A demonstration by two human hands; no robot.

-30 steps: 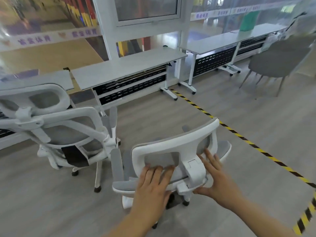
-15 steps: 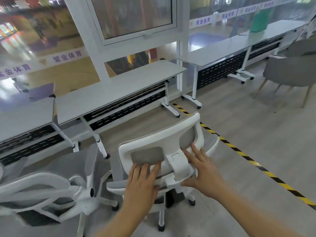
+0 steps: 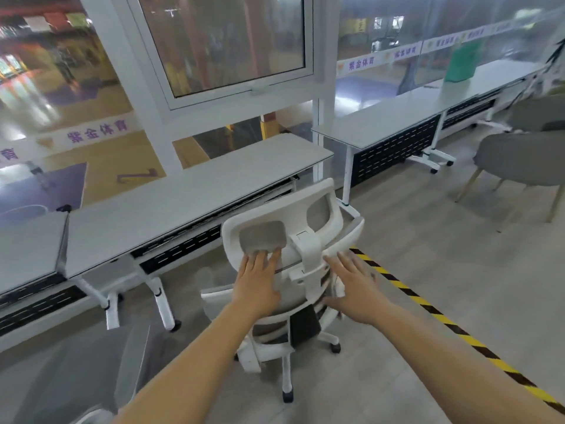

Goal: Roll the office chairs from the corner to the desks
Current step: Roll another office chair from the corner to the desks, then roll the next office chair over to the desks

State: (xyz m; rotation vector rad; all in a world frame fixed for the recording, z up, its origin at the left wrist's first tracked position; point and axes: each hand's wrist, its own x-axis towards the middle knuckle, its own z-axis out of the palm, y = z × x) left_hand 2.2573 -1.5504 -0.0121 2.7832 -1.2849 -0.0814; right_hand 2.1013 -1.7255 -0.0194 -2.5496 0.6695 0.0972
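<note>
- The white office chair stood on the floor with its back to the camera, just short of the long grey desk along the glass wall — close, but not yet tucked under.
- The left hand lay flat against the chair back, fingers straight and spread, tips reaching up to the grey headrest pad.
- The right hand was flat and wide too, near the right side of the frame beside the central white spine; it was blurred, and I couldn't tell whether it actually touched.
- Neither hand gripped anything — this looked like a plain two-palm push.
- To do it well, I'd judge: keep the palms level on either side of the spine so the chair doesn't swivel, push low and steady so the casters track straight, and aim the seat at the gap between the desk legs.
- Watch-out — the chair sat angled toward the desk's right end, so a lopsided shove could swing it toward the black-and-yellow tape.
- Part of a second chair showed at bottom left, near the desks.
- Containers: only a green box-like thing on the far desk, too blurred to tell what it held.
</note>
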